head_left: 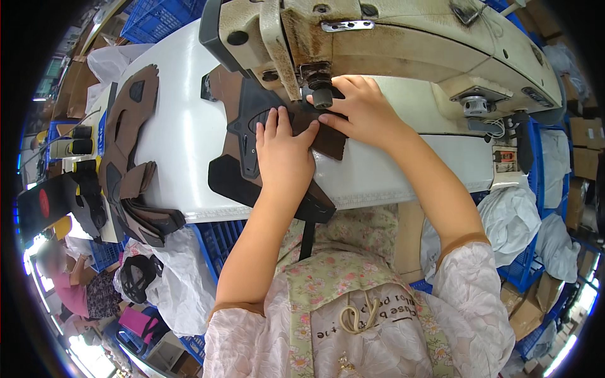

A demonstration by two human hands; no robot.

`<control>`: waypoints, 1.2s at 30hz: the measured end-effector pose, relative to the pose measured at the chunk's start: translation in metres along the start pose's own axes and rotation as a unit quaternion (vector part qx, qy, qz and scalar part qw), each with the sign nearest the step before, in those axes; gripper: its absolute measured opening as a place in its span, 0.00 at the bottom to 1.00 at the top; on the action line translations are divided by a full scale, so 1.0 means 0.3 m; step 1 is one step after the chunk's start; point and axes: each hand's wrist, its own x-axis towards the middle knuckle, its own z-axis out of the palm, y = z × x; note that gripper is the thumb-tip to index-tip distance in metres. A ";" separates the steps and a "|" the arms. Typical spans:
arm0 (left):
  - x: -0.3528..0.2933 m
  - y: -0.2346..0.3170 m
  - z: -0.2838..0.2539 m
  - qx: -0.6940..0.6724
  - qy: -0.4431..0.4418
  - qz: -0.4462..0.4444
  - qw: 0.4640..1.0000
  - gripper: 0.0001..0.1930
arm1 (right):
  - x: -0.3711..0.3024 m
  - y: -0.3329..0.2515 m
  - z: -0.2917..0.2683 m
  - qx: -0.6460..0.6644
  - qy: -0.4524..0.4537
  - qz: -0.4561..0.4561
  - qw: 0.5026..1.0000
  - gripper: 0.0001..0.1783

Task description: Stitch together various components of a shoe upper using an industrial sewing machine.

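- Apron (pixel 328 277), floral, worn by the person, before the near edge of the tabletop (pixel 189 145).
- Left hand (pixel 283 148), flat, fingers spread, pressing on the workpiece.
- Workpiece (pixel 246 113), black and brown panels; black end overlapping the near edge, far part below the machine head.
- Stack of similar pieces (pixel 129 126), along the left edge, lower end at the near-left corner.
- Right hand (pixel 362 110), fingers bent, at the workpiece beside the presser area; whether it grips cannot be told.
- Sewing machine (pixel 391 47), cream, stained, spanning the far edge.
- Blue crate (pixel 161 19), beyond the far-left corner.
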 end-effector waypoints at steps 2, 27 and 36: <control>0.005 -0.012 0.004 -0.011 0.003 -0.004 1.000 0.25 | 0.003 -0.003 0.002 0.002 -0.004 0.003 1.000 0.17; 0.097 -0.086 0.014 -0.066 0.019 0.019 0.997 0.15 | 0.029 -0.004 0.006 -0.078 -0.059 0.019 0.995 0.26; 0.133 -0.115 0.015 -0.094 -0.012 0.015 0.995 0.14 | 0.045 -0.013 0.018 -0.087 -0.059 0.048 0.993 0.24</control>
